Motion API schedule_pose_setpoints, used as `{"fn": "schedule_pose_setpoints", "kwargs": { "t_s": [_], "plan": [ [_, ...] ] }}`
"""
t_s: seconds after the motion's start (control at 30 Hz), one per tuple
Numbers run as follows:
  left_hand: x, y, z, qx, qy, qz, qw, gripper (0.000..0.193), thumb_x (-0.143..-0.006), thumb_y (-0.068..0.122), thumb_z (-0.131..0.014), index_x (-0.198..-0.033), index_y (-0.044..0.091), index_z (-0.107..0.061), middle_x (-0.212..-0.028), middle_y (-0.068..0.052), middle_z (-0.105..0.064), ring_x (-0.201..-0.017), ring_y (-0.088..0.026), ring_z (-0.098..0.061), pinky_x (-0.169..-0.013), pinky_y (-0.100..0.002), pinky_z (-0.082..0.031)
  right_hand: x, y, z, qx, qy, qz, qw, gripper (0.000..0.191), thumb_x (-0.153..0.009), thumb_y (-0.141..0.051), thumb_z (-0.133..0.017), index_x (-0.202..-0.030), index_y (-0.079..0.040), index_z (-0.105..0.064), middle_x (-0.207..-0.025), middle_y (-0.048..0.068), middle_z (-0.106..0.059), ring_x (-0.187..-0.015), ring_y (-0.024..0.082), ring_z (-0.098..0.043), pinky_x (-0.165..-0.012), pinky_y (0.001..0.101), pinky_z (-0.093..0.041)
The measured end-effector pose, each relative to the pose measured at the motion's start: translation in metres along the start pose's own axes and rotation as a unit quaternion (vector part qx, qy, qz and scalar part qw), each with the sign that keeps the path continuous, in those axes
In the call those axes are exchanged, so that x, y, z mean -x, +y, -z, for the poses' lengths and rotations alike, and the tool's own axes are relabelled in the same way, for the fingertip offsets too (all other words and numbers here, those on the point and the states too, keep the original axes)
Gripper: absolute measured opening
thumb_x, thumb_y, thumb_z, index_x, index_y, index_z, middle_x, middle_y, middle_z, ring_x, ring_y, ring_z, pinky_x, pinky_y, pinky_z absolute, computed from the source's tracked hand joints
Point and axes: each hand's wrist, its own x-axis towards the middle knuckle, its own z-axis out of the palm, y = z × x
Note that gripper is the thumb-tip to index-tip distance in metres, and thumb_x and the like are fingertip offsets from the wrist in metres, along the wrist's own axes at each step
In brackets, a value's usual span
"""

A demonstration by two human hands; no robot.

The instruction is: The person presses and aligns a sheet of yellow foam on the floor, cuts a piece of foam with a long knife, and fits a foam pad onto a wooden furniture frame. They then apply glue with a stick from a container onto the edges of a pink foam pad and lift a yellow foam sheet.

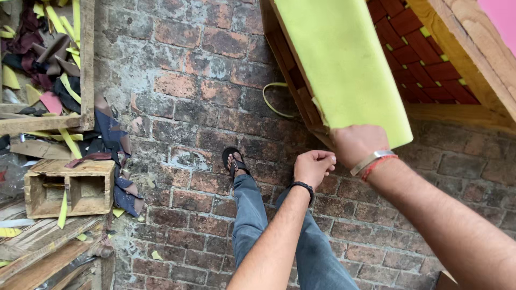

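A thick yellow-green foam sheet (pixel 336 59) lies over the edge of a wooden frame (pixel 462 51) with red woven webbing (pixel 424 59). My right hand (pixel 356 144) grips the foam's near corner; a metal bangle and red thread sit on that wrist. My left hand (pixel 313 166), with a black band on the wrist, is curled shut just left of the right hand, below the foam's edge, and whether it touches the frame is hidden. My legs in blue jeans and a sandalled foot (pixel 234 161) show below on the brick floor.
A loose yellow strip (pixel 275 99) curls on the brick floor (pixel 188 80) by the frame. At left stand a small wooden box (pixel 67 188), wooden planks (pixel 37 252) and a wooden tray of foam and fabric scraps (pixel 45 64).
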Motion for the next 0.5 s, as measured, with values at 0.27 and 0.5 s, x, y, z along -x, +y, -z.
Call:
{"fn": "schedule_pose_setpoints", "kwargs": {
  "t_s": [0.27,0.5],
  "plan": [
    [0.009,-0.023,0.040,0.047,0.031,0.007,0.998,0.020,-0.089,0.007,-0.073,-0.107,0.001,-0.077,-0.088,-0.004,-0.077,-0.069,-0.009,-0.069,-0.059,-0.023,-0.054,0.098,0.027,0.032,0.023,-0.010,-0.115,0.993,0.028,-0.102,-0.045,-0.052,-0.116,-0.037,-0.075,-0.078,0.001,-0.076,-0.067,0.020,-0.075,-0.057,0.0350,-0.058],
    [0.036,-0.026,0.060,0.064,0.025,0.023,0.997,0.020,-0.092,0.009,-0.071,-0.109,0.000,-0.075,-0.088,-0.004,-0.076,-0.071,-0.009,-0.069,-0.059,-0.022,-0.054,0.063,-0.002,-0.022,0.002,-0.020,-0.024,1.000,0.019,-0.095,-0.029,-0.059,-0.098,-0.026,-0.078,-0.081,0.005,-0.076,-0.076,0.025,-0.076,-0.066,0.0404,-0.060]
  ]
}}
